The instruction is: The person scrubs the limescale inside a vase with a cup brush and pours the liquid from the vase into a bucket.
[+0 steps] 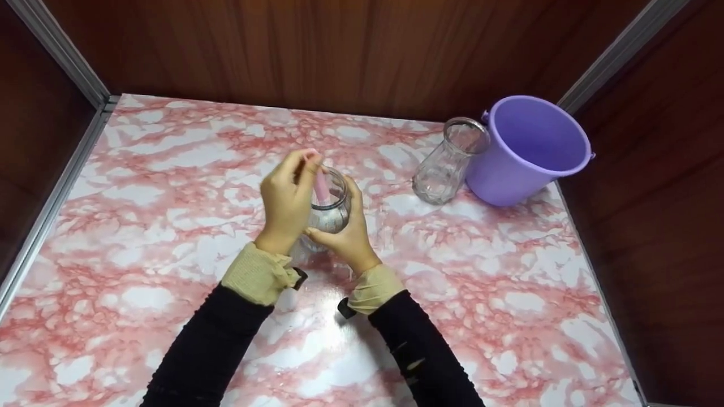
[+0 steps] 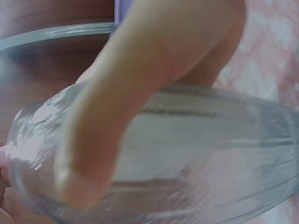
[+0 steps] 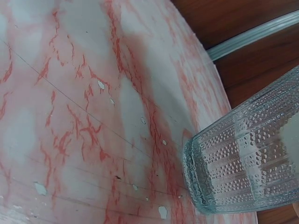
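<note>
Upright in my right hand (image 1: 348,237), which grips it round the side, is a clear ribbed glass jar (image 1: 331,217). My left hand (image 1: 285,195) pinches the top of a slim pink stick-like handle (image 1: 322,189) that goes down through the jar's mouth. Its lower end is hard to make out. In the left wrist view a thumb lies across the jar's glass (image 2: 210,144), and a bit of pink shows at the edge. The right wrist view has the jar's dimpled wall and base (image 3: 233,158), with a pale patch behind the glass.
A second glass jar (image 1: 444,169) leans against a purple bucket (image 1: 492,175) at the back right. The table (image 1: 169,226) has a red-and-white marbled top. Brown wood-look panels (image 1: 317,56) enclose its back and sides.
</note>
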A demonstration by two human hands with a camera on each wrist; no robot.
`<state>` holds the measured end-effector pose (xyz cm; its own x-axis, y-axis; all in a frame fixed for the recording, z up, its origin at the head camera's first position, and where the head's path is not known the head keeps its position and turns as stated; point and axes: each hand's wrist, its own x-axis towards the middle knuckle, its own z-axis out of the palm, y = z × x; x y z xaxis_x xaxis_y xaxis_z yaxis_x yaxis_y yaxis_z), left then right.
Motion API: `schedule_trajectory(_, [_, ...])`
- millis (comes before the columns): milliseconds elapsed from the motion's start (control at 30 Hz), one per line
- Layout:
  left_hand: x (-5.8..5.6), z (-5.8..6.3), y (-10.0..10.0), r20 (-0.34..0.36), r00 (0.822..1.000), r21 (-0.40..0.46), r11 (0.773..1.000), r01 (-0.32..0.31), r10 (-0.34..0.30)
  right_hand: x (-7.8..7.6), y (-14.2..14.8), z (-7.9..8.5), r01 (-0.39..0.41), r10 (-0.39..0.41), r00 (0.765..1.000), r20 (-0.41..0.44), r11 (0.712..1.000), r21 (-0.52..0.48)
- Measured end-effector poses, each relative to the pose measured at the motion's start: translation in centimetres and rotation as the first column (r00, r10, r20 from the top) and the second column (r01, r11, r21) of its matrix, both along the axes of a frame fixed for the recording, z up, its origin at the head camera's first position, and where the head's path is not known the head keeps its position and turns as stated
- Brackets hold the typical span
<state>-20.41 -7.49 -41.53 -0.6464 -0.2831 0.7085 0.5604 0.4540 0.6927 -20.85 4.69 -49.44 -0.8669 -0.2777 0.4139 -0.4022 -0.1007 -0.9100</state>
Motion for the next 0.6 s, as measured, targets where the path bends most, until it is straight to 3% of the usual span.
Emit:
schedule_trajectory(133, [0.0,1.3,-0.7,0.0,1.0,0.083,0.996,0.016,-0.016,0.0,0.0,0.1,0.036,-0.037,0.999,0.01,0.999,0.037])
schedule_trajectory(233, [0.1,1.9,-0.9,-0.01,1.0,0.094,0.995,0.015,-0.015,0.1,0.0,0.1,0.05,-0.051,0.999,0.007,0.997,0.052])
schedule_trajectory(367, [0.3,2.1,-1.3,-0.07,0.996,0.013,0.998,-0.059,0.06,0.1,0.0,0.1,0.047,-0.047,0.999,-0.003,0.997,0.065])
schedule_trajectory(600, [0.4,2.7,-1.7,-0.229,0.962,-0.124,0.975,-0.182,0.15,0.1,0.0,0.1,0.049,-0.05,0.999,0.014,0.997,0.057])
